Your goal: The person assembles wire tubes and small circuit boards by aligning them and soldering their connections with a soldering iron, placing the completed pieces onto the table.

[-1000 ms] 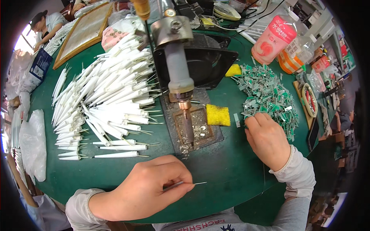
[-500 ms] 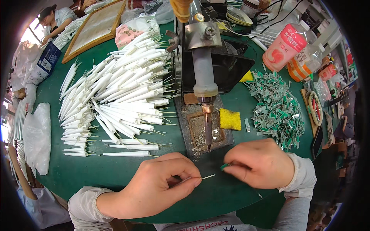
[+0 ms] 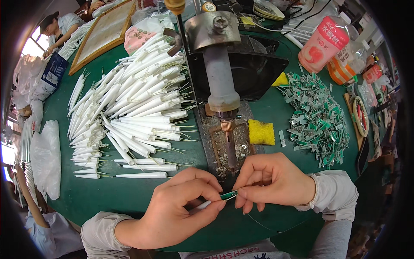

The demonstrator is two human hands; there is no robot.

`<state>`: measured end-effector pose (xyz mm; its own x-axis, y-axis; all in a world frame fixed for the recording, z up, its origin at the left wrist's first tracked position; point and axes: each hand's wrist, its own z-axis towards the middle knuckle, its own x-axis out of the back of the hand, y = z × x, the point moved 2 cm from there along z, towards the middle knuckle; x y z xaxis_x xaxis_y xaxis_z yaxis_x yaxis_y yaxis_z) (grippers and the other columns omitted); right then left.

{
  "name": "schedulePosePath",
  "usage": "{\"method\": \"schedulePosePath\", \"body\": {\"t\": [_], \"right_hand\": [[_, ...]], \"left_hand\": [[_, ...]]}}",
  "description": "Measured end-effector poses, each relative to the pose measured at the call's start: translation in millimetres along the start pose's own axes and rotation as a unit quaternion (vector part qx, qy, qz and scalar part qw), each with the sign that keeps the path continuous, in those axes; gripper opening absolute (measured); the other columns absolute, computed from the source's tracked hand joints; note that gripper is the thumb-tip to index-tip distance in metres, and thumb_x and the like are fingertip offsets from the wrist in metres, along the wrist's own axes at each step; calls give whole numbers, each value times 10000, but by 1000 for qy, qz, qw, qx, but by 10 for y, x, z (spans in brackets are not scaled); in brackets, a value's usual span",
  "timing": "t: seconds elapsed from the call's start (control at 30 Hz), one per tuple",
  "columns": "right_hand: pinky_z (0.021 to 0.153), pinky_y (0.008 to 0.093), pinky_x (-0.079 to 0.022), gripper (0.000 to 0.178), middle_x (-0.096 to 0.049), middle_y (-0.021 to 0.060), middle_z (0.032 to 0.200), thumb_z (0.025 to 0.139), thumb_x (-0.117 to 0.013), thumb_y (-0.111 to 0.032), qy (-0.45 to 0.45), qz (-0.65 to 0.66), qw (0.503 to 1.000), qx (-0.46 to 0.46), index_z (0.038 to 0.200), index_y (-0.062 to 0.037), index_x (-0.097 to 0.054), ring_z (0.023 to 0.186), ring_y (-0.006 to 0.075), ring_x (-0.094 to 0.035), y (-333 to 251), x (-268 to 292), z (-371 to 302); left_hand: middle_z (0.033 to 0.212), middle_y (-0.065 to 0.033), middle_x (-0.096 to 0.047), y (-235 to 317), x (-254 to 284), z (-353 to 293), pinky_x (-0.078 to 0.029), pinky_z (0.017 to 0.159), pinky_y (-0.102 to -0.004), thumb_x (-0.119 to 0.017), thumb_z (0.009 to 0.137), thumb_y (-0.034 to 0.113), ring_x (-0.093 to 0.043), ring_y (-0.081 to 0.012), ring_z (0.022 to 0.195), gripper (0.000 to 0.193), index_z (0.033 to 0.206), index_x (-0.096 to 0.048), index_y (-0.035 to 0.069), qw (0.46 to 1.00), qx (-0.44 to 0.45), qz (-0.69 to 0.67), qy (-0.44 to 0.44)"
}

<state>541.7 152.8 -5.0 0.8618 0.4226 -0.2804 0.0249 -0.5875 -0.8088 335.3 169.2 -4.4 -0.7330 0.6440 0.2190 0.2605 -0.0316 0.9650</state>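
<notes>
Head view: our left hand pinches a white tube w/ thumb & fingers, and our right hand pinches a small green strip at the tube's tip, both just above the green table, in front of the soldering iron. White tubes pile lies left of the iron, green strips heap to the right, yellow sponge between.
</notes>
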Motion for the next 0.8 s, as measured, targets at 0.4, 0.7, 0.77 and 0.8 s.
{"method": "schedulePosePath", "body": {"t": [0.4,0.7,0.77,0.8], "right_hand": [[509,204,-472,100,-675,90,824,891,-598,-76,-12,41,999,14,949,-14,-545,696,133,-670,72,-11,29],[507,202,-466,99,-674,84,819,893,-598,-79,-7,36,999,13,944,-14,-543,701,132,-671,75,-5,38],[508,201,-465,99,-674,83,819,893,-598,-80,-8,37,999,16,944,-15,-543,700,130,-671,77,-14,31],[509,201,-463,98,-673,82,819,894,-597,-80,-10,39,999,19,945,-17,-542,698,129,-670,76,-18,27]], "left_hand": [[1026,-114,-583,-7,-20,-30,-567,667,-230,-689,779,-46,-619,-118,848,95,833,-628,3,1000,-7,8,-3],[964,-81,-635,-50,-61,-42,-487,557,-211,-705,756,-17,-599,-98,722,110,811,-614,14,999,-30,-7,39],[965,-82,-640,-57,-59,-42,-493,562,-213,-705,757,-14,-607,-110,725,113,817,-613,15,999,-20,-14,36],[965,-82,-640,-43,-48,-40,-493,562,-213,-705,757,-14,-607,-110,725,113,817,-613,15,999,-20,-14,36]]}}
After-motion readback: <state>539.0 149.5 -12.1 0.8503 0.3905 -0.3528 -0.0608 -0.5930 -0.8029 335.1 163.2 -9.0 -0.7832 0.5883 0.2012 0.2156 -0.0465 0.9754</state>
